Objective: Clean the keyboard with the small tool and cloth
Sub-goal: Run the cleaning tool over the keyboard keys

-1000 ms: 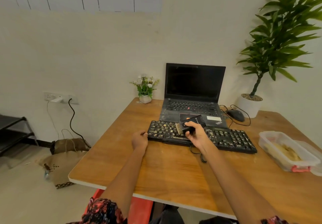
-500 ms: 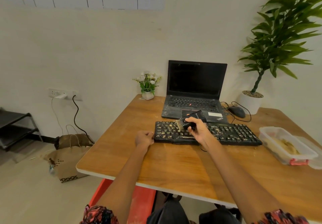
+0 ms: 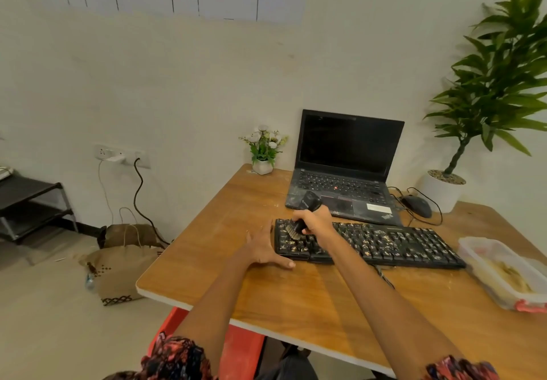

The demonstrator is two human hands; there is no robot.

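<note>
My left hand (image 3: 262, 246) lies flat, fingers spread, on the wooden desk (image 3: 207, 261) against the crumb-littered black keyboard's (image 3: 384, 242) left end. My right hand (image 3: 315, 221) grips the small black brush (image 3: 299, 223), bristles on the leftmost keys. Brushing step; next, I'd sweep rightward.

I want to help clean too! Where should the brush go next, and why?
Probably a short sweep to the right along the keyboard. The right hand holds the brush with bristles on the left end, while pale crumbs still speckle the middle and right keys. The left hand lies flat beside the left edge.
</note>
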